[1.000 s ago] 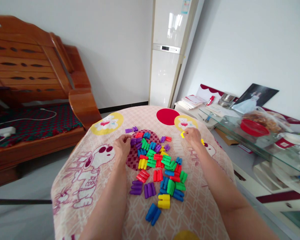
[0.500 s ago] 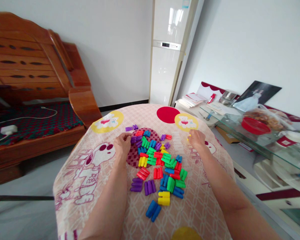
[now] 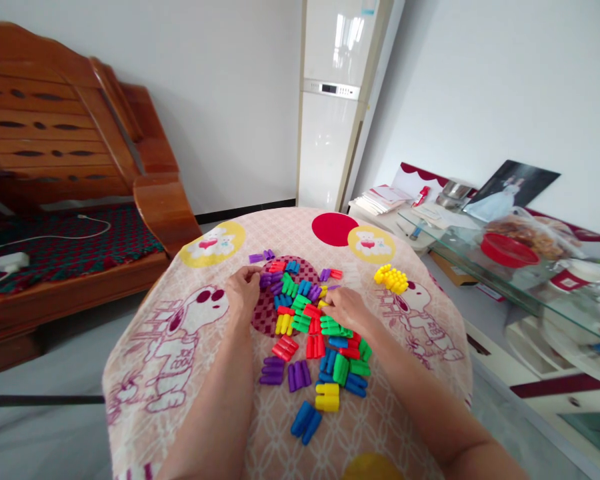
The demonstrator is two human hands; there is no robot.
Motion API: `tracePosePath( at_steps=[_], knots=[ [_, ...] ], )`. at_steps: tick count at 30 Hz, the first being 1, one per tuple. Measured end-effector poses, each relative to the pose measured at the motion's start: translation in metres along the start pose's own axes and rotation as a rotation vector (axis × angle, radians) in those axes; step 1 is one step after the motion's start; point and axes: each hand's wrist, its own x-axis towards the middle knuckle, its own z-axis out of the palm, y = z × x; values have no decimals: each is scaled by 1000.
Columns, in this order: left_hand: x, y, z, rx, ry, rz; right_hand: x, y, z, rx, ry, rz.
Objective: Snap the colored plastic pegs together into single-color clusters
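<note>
Small plastic blocks shaped like joined tubes, in several colours, lie in a loose heap on the round table. My left hand [image 3: 243, 287] is at the heap's left edge, fingertips pinched together against the purple blocks [image 3: 271, 280]; whatever sits between them is hidden. Over the heap's right side, my right hand [image 3: 349, 308] reaches in with its fingers closed at a yellow block [image 3: 323, 304]. Green blocks [image 3: 334, 327] lie just under that hand. Apart from the heap, yellow blocks [image 3: 391, 279] are grouped tightly together at the right.
A patterned cloth [image 3: 180, 427] covers the table. At the right stands a glass-topped cabinet [image 3: 473, 267] with a red bowl [image 3: 510, 250] and papers [image 3: 383, 198]. A wooden bench [image 3: 155, 207] is at the left, and a tall white appliance [image 3: 327, 147] stands behind.
My right hand has moved left from the yellow group to the heap, uncovering that group. My left hand stays by the purple blocks. The view has shifted slightly.
</note>
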Motion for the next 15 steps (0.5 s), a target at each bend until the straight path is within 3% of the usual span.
tracePosePath(
  at_steps=[4, 8, 12, 15],
  knots=[
    [0, 0, 0, 0, -6, 8, -3, 10, 1, 168, 137, 0],
    [0, 1, -1, 2, -17, -1, -8, 43, -14, 263, 284, 60],
    [0, 2, -1, 7, -21, -9, -16, 85, -33, 137, 361, 274],
    [0, 2, 0, 4, -24, 2, -20, 107, -43, -55, 332, 369]
  ],
)
